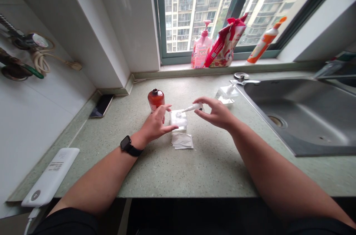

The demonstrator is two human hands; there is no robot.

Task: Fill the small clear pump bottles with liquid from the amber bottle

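Between the thumb and fingers of my right hand (pixel 215 111) is a white pump head (pixel 194 107), held sideways with its thin end pointing left, close to the mouth of a clear square bottle (pixel 178 120). The bottle stands upright without a cap. My left hand (pixel 155 123), wearing a black watch (pixel 130 146) on the wrist, is spread at the bottle's left side with thumb and forefinger apart; I cannot tell whether it touches the glass. Behind this hand an uncapped amber bottle (pixel 155 98) stands upright. Folded white tissue (pixel 182 141) lies in front of the clear bottle.
A second clear bottle with a pump (pixel 226 95) stands by the metal sink (pixel 292 146). A phone (pixel 101 106) and a white power bank (pixel 51 175) lie left. On the windowsill are a pink pump bottle (pixel 200 51), a red bag (pixel 225 44) and an orange bottle (pixel 263 46).
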